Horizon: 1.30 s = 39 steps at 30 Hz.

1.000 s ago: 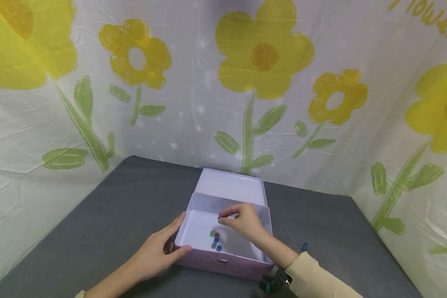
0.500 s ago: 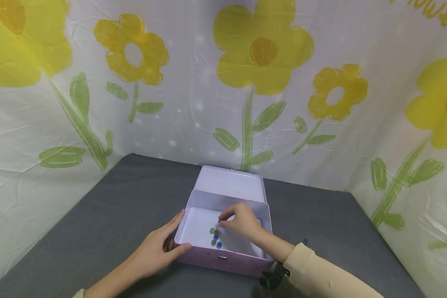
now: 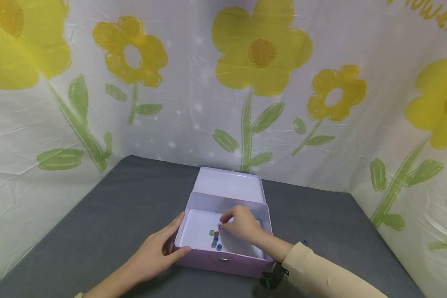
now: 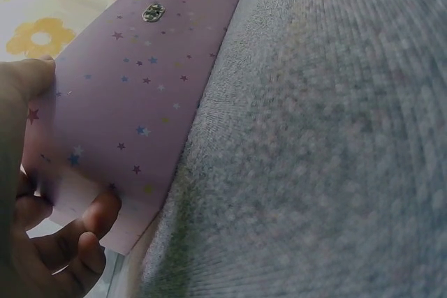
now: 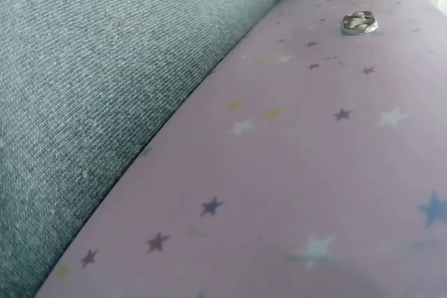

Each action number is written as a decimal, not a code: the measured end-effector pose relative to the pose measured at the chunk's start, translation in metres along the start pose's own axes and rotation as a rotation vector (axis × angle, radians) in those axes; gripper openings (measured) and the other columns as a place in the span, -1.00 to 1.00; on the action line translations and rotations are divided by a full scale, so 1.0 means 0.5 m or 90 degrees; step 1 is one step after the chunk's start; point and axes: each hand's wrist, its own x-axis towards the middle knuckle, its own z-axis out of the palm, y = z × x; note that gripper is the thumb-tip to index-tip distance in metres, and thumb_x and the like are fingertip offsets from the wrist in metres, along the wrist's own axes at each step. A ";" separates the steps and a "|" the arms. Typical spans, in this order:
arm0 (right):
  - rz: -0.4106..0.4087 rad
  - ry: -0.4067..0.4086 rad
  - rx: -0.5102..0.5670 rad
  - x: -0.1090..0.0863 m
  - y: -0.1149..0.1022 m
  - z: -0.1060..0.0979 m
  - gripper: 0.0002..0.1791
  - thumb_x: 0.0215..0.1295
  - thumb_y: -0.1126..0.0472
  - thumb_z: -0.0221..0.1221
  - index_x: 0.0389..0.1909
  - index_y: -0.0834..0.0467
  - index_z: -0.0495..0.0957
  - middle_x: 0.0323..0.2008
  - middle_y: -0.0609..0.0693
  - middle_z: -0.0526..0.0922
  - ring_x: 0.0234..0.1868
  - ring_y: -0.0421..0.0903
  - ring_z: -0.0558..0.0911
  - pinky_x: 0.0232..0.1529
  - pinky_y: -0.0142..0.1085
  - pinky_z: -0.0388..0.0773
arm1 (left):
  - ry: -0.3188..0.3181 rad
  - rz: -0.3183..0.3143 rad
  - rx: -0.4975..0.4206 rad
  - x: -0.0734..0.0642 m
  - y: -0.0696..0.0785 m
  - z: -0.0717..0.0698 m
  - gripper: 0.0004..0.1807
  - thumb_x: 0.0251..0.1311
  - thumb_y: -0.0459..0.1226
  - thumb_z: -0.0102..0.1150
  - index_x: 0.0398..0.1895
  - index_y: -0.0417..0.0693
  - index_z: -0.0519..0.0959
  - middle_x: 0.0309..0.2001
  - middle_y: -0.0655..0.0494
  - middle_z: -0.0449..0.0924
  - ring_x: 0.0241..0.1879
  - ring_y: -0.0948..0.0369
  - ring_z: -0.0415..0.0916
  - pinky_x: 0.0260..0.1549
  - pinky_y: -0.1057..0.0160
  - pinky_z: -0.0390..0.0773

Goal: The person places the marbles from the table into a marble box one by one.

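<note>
A pink-purple tin box (image 3: 223, 265) with printed stars stands with its lid (image 3: 229, 184) folded back. My left hand (image 3: 156, 252) grips its front left corner, thumb over the front rim and fingers along the left side. In the left wrist view, curled fingers (image 4: 101, 214) lie against that side. Inside the box, my right hand (image 3: 242, 223) pinches a small dark blue bead (image 3: 220, 227) close over the white floor. Just in front lie several small glassy beads in an uneven line: a green bead (image 3: 212, 232), a red bead (image 3: 217, 234) and a blue bead (image 3: 219, 247) among them.
A small blue object (image 3: 305, 242) lies right of the box, partly hidden by the right sleeve (image 3: 320, 269). A dark watch-like strap (image 3: 273, 276) is on the right wrist. The grey tabletop (image 3: 141, 194) ends at a flower-printed curtain (image 3: 193, 103).
My right hand has moved slightly down and toward the line of beads with the blue bead. The sleeve now covers more of the blue object at right. My left hand keeps its grip.
</note>
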 end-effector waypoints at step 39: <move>-0.018 0.291 0.262 -0.171 0.112 -0.110 -0.85 0.29 0.34 0.46 -0.14 0.22 0.82 -0.48 -0.10 0.69 -0.63 -0.36 0.21 -0.66 -0.38 0.24 | 0.002 -0.001 -0.009 -0.003 0.001 0.000 0.03 0.26 0.22 0.42 0.69 0.11 0.21 0.52 -0.03 0.40 -0.14 0.28 0.44 -0.25 0.35 0.42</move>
